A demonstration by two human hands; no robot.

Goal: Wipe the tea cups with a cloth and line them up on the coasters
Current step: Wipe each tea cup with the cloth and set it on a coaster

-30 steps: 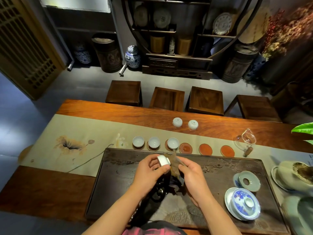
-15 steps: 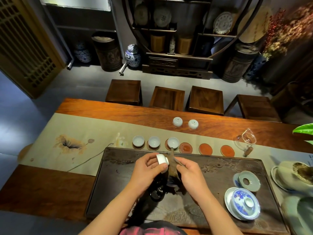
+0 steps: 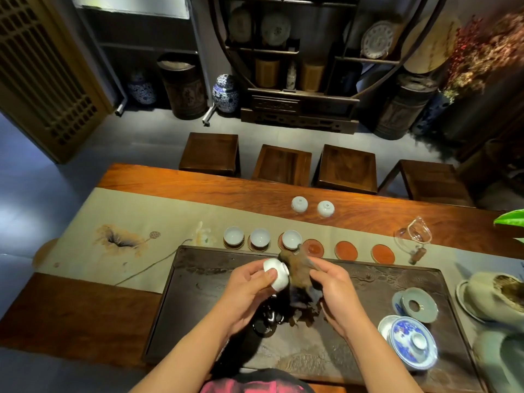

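- White tea cup (image 3: 276,274) held on its side above the middle of the dark tea tray (image 3: 382,282), mouth turned toward 3 o'clock, probably so the cloth can reach inside.
- Left hand (image 3: 249,290) wrapped around the cup, thumb and fingers gripping its foot and wall.
- Brown cloth (image 3: 297,272) pressed against the cup's mouth, bunched, loose tail hanging down toward the tray.
- Right hand (image 3: 337,290) clenched on the cloth, pushing it into the cup from 3 o'clock.
- At 12 o'clock, just past the tray's far edge, a row of six coasters on the pale table runner (image 3: 136,219): three wiped cups (image 3: 260,237) upright on the left three, three orange coasters (image 3: 346,250) bare on the right.
- Nearest bare coaster close beyond the hands; likely next landing spot, no obstacle between.
- Further at 12 o'clock, two upside-down cups (image 3: 312,206) on bare wood, apparently waiting for wiping.
- At 2 o'clock, a glass pitcher (image 3: 412,236) near the last coaster; worth avoiding when filling that end.
- At 4 o'clock on the tray, a blue-and-white lidded bowl (image 3: 411,344) and a pale ring-shaped saucer (image 3: 418,304).
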